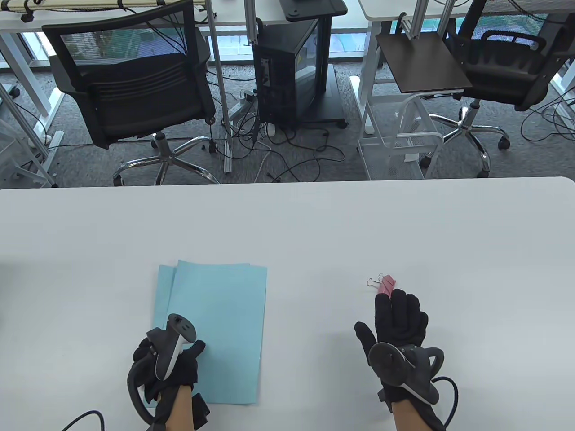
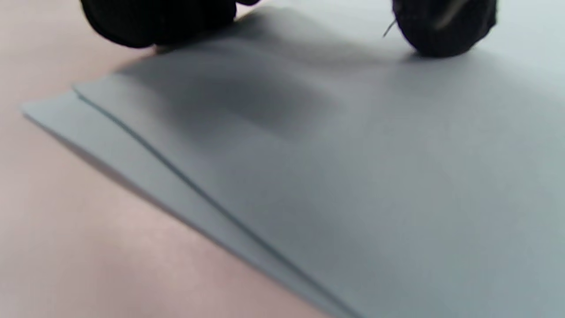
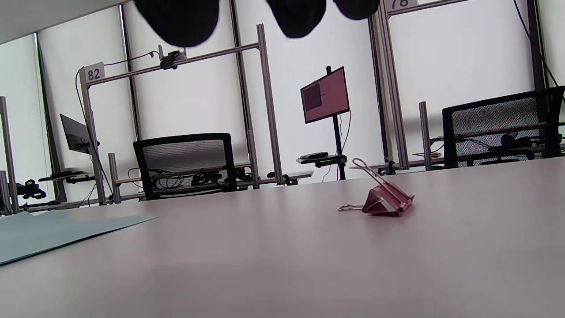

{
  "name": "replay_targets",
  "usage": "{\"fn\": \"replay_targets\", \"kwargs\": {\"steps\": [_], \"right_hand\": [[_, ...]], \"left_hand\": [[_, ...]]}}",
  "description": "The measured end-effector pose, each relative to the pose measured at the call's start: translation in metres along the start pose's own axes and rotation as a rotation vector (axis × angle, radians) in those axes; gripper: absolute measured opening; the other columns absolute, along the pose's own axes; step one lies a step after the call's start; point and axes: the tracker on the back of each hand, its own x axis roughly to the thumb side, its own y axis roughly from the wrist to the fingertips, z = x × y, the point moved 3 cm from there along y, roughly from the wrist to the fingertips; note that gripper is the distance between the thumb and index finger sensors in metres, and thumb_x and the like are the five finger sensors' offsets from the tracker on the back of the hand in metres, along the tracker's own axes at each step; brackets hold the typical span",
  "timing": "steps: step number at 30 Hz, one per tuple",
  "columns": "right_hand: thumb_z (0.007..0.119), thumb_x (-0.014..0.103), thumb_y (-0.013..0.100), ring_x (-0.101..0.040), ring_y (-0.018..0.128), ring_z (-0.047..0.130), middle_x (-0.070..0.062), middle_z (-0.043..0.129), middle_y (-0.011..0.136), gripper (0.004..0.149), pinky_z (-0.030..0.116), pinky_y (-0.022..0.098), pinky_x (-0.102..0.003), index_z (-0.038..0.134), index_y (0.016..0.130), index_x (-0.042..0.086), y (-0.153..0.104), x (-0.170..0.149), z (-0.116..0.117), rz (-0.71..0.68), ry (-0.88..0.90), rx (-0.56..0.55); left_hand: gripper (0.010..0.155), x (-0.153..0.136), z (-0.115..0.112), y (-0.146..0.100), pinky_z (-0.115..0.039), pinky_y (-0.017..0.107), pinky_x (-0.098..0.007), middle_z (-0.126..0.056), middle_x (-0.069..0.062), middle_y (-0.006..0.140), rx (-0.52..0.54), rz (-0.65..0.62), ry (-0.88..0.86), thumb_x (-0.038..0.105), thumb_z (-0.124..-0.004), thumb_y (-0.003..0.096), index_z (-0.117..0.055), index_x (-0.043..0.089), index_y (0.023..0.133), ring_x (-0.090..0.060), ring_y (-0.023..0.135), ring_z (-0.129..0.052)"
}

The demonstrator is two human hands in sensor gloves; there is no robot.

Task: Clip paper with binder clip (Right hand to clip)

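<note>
Two light blue paper sheets lie slightly fanned on the white table, left of centre. My left hand rests on their near left part; in the left wrist view its fingertips touch the paper. A pink binder clip with wire handles lies on the table at the right. My right hand is open with its fingers stretched toward the clip, the tips just short of it. In the right wrist view the clip lies alone on the table, and the fingertips hang above it without touching.
The paper's edge shows at the left of the right wrist view. Beyond the table's far edge stand office chairs, a computer tower and a white wire cart.
</note>
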Motion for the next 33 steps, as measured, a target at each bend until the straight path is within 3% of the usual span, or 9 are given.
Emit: {"fn": "replay_targets", "kwargs": {"steps": [7, 11, 15, 17, 18, 20, 24, 28, 33], "right_hand": [[0.059, 0.038, 0.063, -0.073, 0.091, 0.020, -0.049, 0.022, 0.109, 0.078, 0.030, 0.058, -0.083, 0.034, 0.112, -0.017, 0.000, 0.000, 0.000, 0.001, 0.014, 0.002], [0.059, 0.038, 0.063, -0.073, 0.091, 0.021, -0.049, 0.023, 0.109, 0.078, 0.031, 0.057, -0.083, 0.034, 0.112, -0.017, 0.000, 0.000, 0.002, -0.001, 0.026, 0.012], [0.059, 0.038, 0.063, -0.073, 0.091, 0.021, -0.049, 0.023, 0.109, 0.078, 0.031, 0.057, -0.083, 0.035, 0.112, -0.017, 0.001, -0.002, 0.004, 0.004, 0.043, 0.023], [0.059, 0.038, 0.063, -0.073, 0.091, 0.021, -0.049, 0.024, 0.109, 0.078, 0.031, 0.057, -0.083, 0.035, 0.112, -0.017, 0.001, -0.001, 0.004, 0.003, 0.054, 0.027], [0.059, 0.038, 0.063, -0.074, 0.091, 0.022, -0.050, 0.024, 0.109, 0.078, 0.031, 0.057, -0.083, 0.035, 0.112, -0.017, 0.001, -0.001, 0.004, 0.000, 0.063, 0.031], [0.059, 0.038, 0.063, -0.074, 0.091, 0.023, -0.050, 0.025, 0.109, 0.078, 0.032, 0.057, -0.083, 0.035, 0.112, -0.017, 0.001, 0.000, 0.006, -0.008, 0.082, 0.048], [0.060, 0.039, 0.063, -0.077, 0.089, 0.029, -0.052, 0.030, 0.108, 0.078, 0.036, 0.056, -0.083, 0.037, 0.112, -0.017, 0.002, 0.003, 0.011, -0.020, 0.155, 0.089], [0.062, 0.043, 0.062, -0.081, 0.086, 0.036, -0.056, 0.033, 0.106, 0.087, 0.042, 0.055, -0.084, 0.032, 0.111, -0.022, 0.004, 0.004, 0.012, -0.014, 0.386, 0.105], [0.060, 0.053, 0.060, -0.086, 0.084, 0.036, -0.063, 0.028, 0.102, 0.108, 0.045, 0.054, -0.085, 0.011, 0.105, -0.032, 0.006, -0.001, 0.006, -0.036, 0.787, 0.110]], "left_hand": [[0.091, -0.002, 0.005, -0.003, -0.083, 0.061, -0.048, -0.074, -0.021, 0.103, 0.052, 0.002, -0.029, 0.059, -0.072, 0.0546, -0.048, -0.006, 0.114, -0.039, 0.076, -0.088], [0.073, -0.019, 0.002, 0.003, -0.083, 0.057, -0.042, -0.077, -0.003, 0.094, 0.034, -0.009, -0.369, 0.046, -0.078, 0.0585, -0.052, 0.004, 0.112, -0.028, 0.068, -0.089], [0.053, -0.027, 0.002, 0.007, -0.081, 0.059, -0.044, -0.075, -0.001, 0.092, -0.035, -0.048, -0.632, 0.037, -0.075, 0.0621, -0.058, 0.016, 0.107, -0.029, 0.073, -0.087], [0.046, -0.023, 0.008, 0.003, -0.079, 0.065, -0.046, -0.070, -0.004, 0.103, -0.010, -0.105, -0.676, 0.035, -0.072, 0.0634, -0.058, 0.022, 0.105, -0.033, 0.082, -0.086], [0.046, -0.018, 0.014, -0.001, -0.078, 0.067, -0.047, -0.072, -0.009, 0.107, 0.027, -0.169, -0.689, 0.034, -0.072, 0.0635, -0.057, 0.023, 0.106, -0.034, 0.087, -0.086], [0.049, -0.009, 0.022, -0.010, -0.082, 0.064, -0.044, -0.081, -0.001, 0.100, 0.058, -0.246, -0.691, 0.032, -0.070, 0.0636, -0.052, 0.024, 0.108, -0.027, 0.083, -0.092], [0.056, 0.012, 0.044, -0.039, -0.083, 0.063, -0.042, -0.082, 0.001, 0.099, 0.202, -0.436, -0.673, 0.031, -0.069, 0.0635, -0.044, 0.026, 0.113, -0.023, 0.077, -0.095], [0.055, 0.033, 0.068, -0.080, -0.083, 0.064, -0.041, -0.082, 0.004, 0.099, 0.342, -0.708, -0.665, 0.033, -0.068, 0.0632, -0.043, 0.029, 0.113, -0.020, 0.078, -0.094], [0.054, 0.053, 0.078, -0.118, -0.081, 0.067, -0.041, -0.081, 0.009, 0.100, 0.255, -1.144, -0.833, 0.035, -0.068, 0.0623, -0.044, 0.035, 0.111, -0.018, 0.081, -0.093]]}}
